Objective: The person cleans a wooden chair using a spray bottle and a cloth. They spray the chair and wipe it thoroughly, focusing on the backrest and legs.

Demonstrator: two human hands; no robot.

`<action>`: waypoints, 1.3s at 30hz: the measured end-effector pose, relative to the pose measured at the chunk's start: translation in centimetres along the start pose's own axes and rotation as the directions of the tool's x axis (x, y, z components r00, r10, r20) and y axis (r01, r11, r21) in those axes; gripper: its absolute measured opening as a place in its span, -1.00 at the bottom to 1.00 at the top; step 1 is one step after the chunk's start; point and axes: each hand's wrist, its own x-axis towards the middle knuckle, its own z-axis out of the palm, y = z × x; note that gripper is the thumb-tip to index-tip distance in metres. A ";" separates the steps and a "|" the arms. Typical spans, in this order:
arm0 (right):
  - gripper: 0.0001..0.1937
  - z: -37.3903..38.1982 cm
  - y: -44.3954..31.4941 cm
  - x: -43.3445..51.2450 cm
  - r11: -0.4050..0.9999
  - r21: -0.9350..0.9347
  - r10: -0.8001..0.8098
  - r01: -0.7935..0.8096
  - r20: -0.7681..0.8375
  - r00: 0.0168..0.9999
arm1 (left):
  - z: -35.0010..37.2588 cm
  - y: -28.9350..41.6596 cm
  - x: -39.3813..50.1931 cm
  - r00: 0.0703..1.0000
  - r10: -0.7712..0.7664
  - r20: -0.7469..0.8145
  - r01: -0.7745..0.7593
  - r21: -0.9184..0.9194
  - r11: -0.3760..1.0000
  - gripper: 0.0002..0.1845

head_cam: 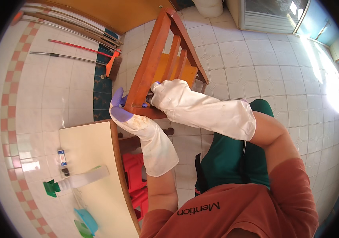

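Note:
An orange-brown wooden chair (148,59) with a slatted back and a yellowish seat (191,71) is in front of me. My left hand (123,110), in a white rubber glove with purple fingers, grips the near left corner of the chair's back frame. The same kind of glove covers my right hand (169,90), curled into a fist inside the frame, beside the slats. A small dark crumpled piece, apparently cloth (149,97), shows under that fist. Most of the right fingers are hidden by the glove's back.
At left, a cream-topped table (98,142) bears a clear bottle with a green top (80,180), a small box (62,157) and a blue plastic vessel (86,221). Red plastic stools (133,172) sit beneath. A broom (114,65) leans on the tiled wall. A white bucket (209,7) stands far back.

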 end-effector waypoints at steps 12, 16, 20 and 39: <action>-0.72 0.5 0.1 0.1 0.999 0.049 0.007 -0.004 -0.076 0.997 | 0.2 -0.1 0.2 0.998 0.047 -0.046 -0.045 0.045 0.998 -0.24; -0.73 0.2 0.5 -1.1 0.995 0.032 -0.088 0.092 -0.100 0.991 | 0.0 -0.1 0.2 0.997 0.073 -0.007 -0.073 0.050 0.996 -0.24; -0.70 0.2 0.6 -1.7 0.999 0.049 -0.011 0.008 0.074 0.997 | 0.2 -0.2 0.1 0.998 0.013 -0.065 -0.012 0.027 1.000 -0.22; -0.70 1.2 0.3 -0.8 0.984 0.159 0.080 -0.077 -0.014 0.997 | 0.1 0.1 0.0 0.999 -0.002 -0.053 0.003 0.014 1.000 -0.35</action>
